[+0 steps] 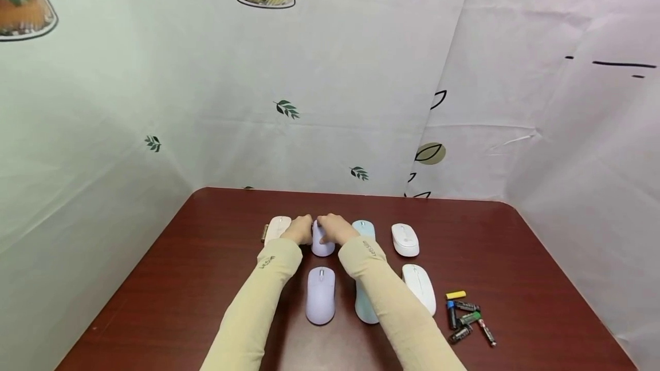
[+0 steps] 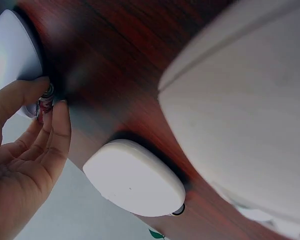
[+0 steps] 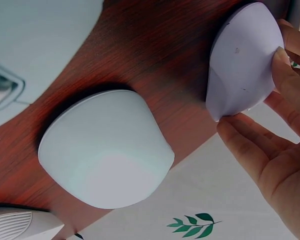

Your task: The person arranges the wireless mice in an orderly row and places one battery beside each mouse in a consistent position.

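Observation:
At the far middle of the table, my right hand (image 1: 336,229) grips a lavender computer mouse (image 1: 322,248), its thumb and fingers along the edges of the shell in the right wrist view. Just left of that mouse is my left hand (image 1: 299,230). In the left wrist view its thumb and fingers pinch a small battery (image 2: 45,104) with a red part, right against the side of the lavender mouse. The head view hides this battery behind the hands. A second lavender mouse (image 1: 320,296) lies nearer, between my forearms.
Left of my hands lies a cream mouse (image 1: 279,225) with a small brownish item (image 1: 264,233) beside it. On the right are a light blue mouse (image 1: 364,228), another blue mouse (image 1: 366,307) partly under my sleeve, two white mice (image 1: 405,239) and several loose batteries (image 1: 468,318).

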Demonstrator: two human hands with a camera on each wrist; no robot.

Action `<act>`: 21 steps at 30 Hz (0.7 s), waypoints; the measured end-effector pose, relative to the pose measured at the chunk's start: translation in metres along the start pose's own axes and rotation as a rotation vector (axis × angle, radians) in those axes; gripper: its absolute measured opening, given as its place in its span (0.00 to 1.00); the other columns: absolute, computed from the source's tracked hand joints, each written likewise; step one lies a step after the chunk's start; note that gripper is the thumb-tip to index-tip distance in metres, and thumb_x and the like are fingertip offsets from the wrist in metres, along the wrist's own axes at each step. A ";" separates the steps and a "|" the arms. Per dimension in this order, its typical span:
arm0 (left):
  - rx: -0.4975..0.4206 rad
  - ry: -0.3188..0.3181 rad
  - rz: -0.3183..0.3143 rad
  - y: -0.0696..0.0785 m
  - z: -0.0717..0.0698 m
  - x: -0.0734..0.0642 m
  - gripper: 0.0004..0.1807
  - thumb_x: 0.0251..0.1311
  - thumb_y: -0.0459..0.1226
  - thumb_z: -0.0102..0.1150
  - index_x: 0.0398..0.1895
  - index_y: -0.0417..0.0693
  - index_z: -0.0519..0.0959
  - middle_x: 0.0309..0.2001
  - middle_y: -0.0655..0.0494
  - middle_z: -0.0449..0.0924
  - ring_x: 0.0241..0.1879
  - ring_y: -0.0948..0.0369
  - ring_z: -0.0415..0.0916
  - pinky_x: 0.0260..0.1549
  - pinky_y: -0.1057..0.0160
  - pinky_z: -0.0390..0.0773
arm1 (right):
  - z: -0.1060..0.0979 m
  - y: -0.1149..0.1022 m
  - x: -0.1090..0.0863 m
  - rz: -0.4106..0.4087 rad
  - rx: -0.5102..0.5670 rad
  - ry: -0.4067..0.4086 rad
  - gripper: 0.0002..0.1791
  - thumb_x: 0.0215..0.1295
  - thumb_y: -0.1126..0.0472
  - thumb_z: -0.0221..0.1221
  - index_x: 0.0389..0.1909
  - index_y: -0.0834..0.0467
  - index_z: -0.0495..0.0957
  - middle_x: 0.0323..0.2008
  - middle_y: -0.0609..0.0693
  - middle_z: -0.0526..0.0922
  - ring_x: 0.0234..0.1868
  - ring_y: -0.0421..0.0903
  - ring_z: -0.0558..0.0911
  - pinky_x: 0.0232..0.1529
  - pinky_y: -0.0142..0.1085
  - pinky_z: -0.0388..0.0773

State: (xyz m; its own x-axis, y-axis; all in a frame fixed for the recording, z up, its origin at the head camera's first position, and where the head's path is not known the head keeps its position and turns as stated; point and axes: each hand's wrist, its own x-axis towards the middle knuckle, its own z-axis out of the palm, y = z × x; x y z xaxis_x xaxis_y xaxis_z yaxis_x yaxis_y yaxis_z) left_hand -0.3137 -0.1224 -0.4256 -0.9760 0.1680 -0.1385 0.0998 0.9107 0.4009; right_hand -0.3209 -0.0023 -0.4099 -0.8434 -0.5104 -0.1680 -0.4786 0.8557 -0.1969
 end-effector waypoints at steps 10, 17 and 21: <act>-0.014 0.010 -0.014 0.003 0.001 0.002 0.18 0.40 0.22 0.63 0.40 0.34 0.76 0.38 0.42 0.80 0.34 0.54 0.73 0.34 0.59 0.77 | -0.001 0.002 -0.003 -0.017 -0.007 0.033 0.25 0.53 0.61 0.68 0.53 0.61 0.76 0.50 0.56 0.81 0.54 0.52 0.78 0.52 0.41 0.75; -0.030 -0.003 -0.045 0.004 0.001 0.003 0.19 0.40 0.22 0.63 0.40 0.34 0.77 0.40 0.41 0.81 0.35 0.54 0.74 0.36 0.58 0.77 | -0.005 -0.001 -0.007 -0.031 -0.012 0.042 0.25 0.52 0.62 0.68 0.53 0.61 0.76 0.50 0.55 0.81 0.53 0.52 0.79 0.52 0.40 0.76; -0.008 -0.038 -0.056 -0.014 0.015 0.032 0.16 0.36 0.24 0.65 0.34 0.36 0.77 0.36 0.42 0.81 0.33 0.53 0.75 0.33 0.57 0.77 | -0.006 -0.002 -0.005 -0.052 -0.038 0.055 0.24 0.50 0.61 0.70 0.50 0.61 0.78 0.47 0.55 0.82 0.50 0.51 0.81 0.50 0.40 0.77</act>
State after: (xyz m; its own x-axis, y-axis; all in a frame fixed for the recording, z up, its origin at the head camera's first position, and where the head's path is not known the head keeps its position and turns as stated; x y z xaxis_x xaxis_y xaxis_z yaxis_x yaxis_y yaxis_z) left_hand -0.3432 -0.1244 -0.4491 -0.9720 0.1316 -0.1949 0.0439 0.9159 0.3991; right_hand -0.3168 -0.0007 -0.4030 -0.8285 -0.5500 -0.1053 -0.5304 0.8311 -0.1675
